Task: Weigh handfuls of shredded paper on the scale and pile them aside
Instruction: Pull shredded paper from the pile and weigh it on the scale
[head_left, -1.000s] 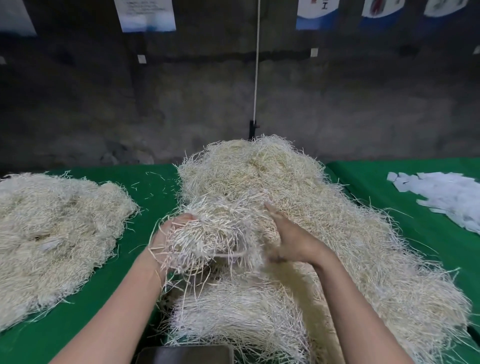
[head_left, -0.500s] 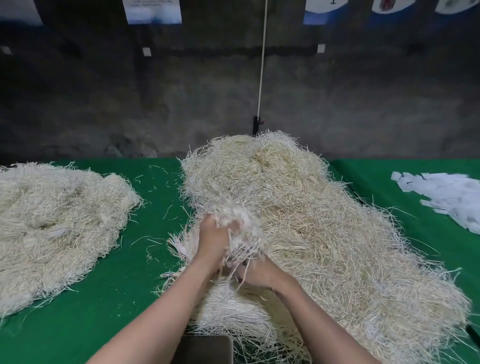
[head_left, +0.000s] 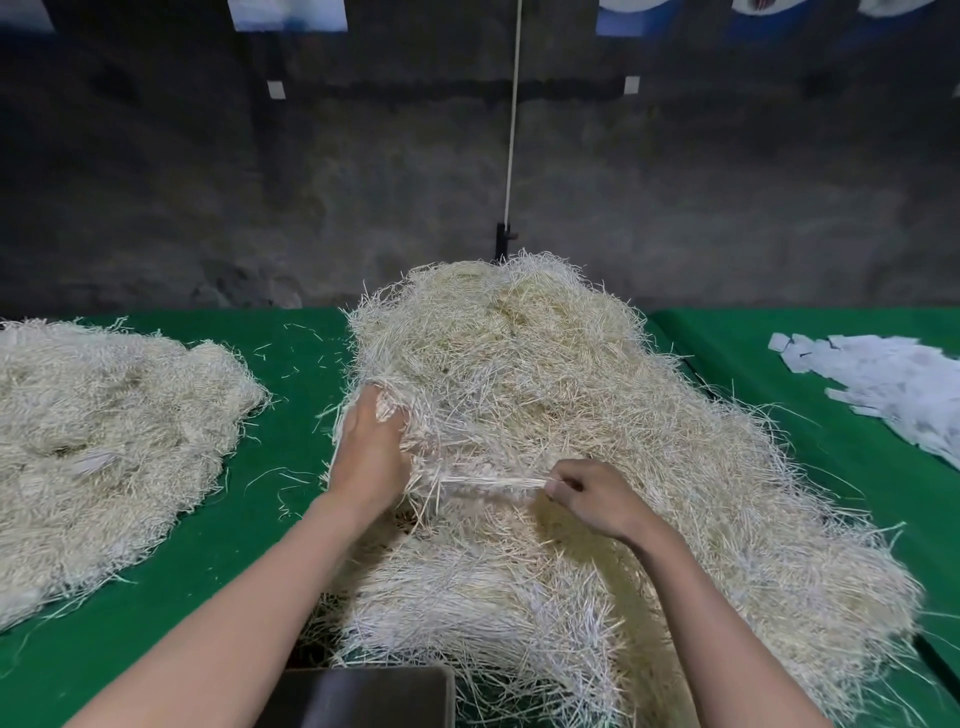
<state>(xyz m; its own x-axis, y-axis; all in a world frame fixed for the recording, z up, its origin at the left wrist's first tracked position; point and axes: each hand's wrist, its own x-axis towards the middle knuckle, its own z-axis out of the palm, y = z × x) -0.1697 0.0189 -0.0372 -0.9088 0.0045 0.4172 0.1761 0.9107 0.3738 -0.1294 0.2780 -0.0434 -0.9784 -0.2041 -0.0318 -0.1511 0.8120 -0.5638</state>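
Note:
A big heap of pale shredded paper covers the middle of the green table. My left hand grips a clump of shreds at the heap's left edge. My right hand pinches a thin bundle of strands stretched taut between both hands. A bunch of whiter shreds lies in front, under my forearms. The dark scale shows at the bottom edge, with nothing on its visible part.
A second, flatter pile of shredded paper lies at the left. White paper slips are spread at the far right. Loose strands dot the green cloth. A dark wall and a thin upright pole stand behind the table.
My hands were together in the heap; now they have drawn apart, the right hand pulling a bundle of strands to the right while the left holds its clump. The camera tilted down.

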